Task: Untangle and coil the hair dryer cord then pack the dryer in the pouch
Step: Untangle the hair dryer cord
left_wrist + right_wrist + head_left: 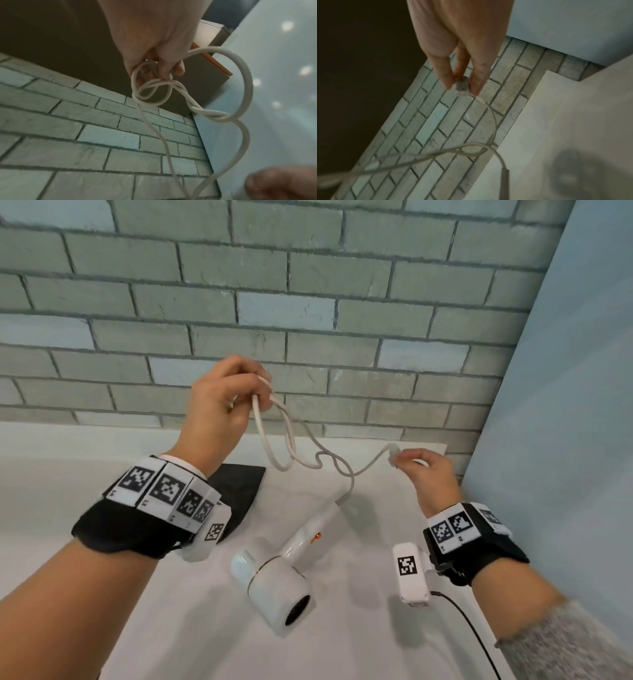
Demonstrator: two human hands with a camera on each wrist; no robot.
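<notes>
A white hair dryer (274, 577) lies on the white counter (102, 491), nozzle toward me and handle pointing away. Its white cord (287, 440) rises from the handle in twisted loops. My left hand (222, 402) is raised above the counter and grips a bunch of cord loops (154, 89). My right hand (424, 470), lower and to the right, pinches the cord's plug (393, 453) between thumb and fingers (462, 85). A knot-like twist (329, 462) hangs between both hands. The flat black pouch (236, 491) lies on the counter under my left wrist, partly hidden.
A grey-green brick wall (274, 302) backs the counter, and a pale blue panel (565, 405) closes the right side. A black cable (466, 621) runs from my right wrist camera toward me.
</notes>
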